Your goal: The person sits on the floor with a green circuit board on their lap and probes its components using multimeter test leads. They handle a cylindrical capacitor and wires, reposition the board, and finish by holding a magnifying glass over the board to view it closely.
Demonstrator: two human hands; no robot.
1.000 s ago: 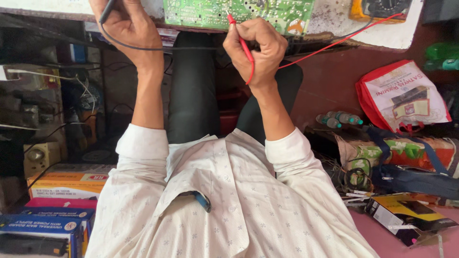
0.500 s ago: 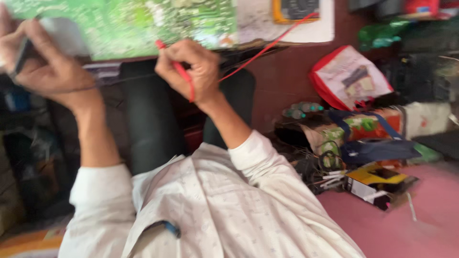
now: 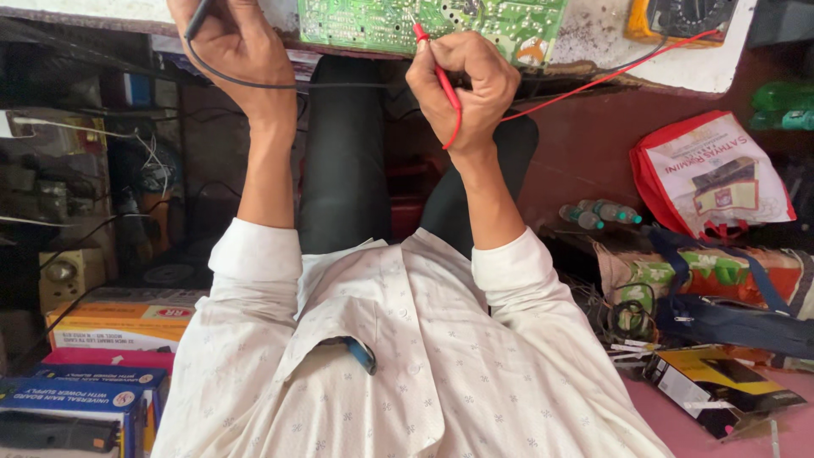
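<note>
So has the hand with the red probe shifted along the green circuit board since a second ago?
No. The right hand keeps the red probe tip at the green circuit board's lower edge, as before; only the camera swung.

Red probe (image 3: 437, 72) tip touches green circuit board (image 3: 424, 19).

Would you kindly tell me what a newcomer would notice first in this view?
The green printed circuit board at the top edge, where the right hand presses a red test probe to it. The left hand grips a black probe beside it; a yellow multimeter sits top right.
</note>
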